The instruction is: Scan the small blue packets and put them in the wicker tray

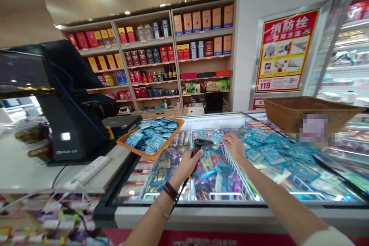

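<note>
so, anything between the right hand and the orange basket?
Yes. The handheld scanner, held in the left hand, sits between the right hand and the orange basket of blue packets in this view. Whether the right hand has clearance over it can't be told from one view.
</note>
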`<state>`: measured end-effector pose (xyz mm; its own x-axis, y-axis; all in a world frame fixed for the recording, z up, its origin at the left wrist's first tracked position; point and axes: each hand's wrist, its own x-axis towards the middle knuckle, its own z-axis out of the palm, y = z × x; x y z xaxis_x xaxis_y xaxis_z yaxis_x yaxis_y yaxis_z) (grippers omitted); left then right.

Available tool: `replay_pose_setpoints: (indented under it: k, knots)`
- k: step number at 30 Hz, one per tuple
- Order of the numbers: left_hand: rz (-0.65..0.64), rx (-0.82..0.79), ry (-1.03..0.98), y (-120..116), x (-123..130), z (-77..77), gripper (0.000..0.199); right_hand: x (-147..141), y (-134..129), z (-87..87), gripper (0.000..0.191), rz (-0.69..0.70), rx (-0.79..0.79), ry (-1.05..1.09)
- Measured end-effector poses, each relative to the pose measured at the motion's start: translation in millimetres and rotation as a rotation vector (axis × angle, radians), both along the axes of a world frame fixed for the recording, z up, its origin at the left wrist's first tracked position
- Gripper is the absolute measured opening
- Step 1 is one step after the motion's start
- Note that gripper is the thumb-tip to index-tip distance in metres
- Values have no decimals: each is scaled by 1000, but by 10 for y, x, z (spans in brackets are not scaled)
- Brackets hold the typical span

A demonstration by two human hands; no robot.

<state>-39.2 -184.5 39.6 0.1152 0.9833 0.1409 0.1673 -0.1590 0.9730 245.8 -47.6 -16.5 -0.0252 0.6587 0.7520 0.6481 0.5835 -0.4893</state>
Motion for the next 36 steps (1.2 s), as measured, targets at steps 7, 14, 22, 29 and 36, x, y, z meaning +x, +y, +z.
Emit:
replay_pose_setpoints:
  k: [7,14,22,29,36]
  knots:
    - [-1,9,-12,83,-6,134,78,136,84,60,27,-5,122,-24]
    - [104,4,-171,529,74,263,80,815,19,353,21,-340,-58,-86]
    - [139,-41,-280,857,387,258,79,1639,-79,457,23,-709,-143,-160]
    - [161,12,-362,784,243,381,75,1374,63,389,36,-614,-82,-87]
    - [344,116,-392,609,-677,567,76,-363,420,493,35,-165,-161,-66]
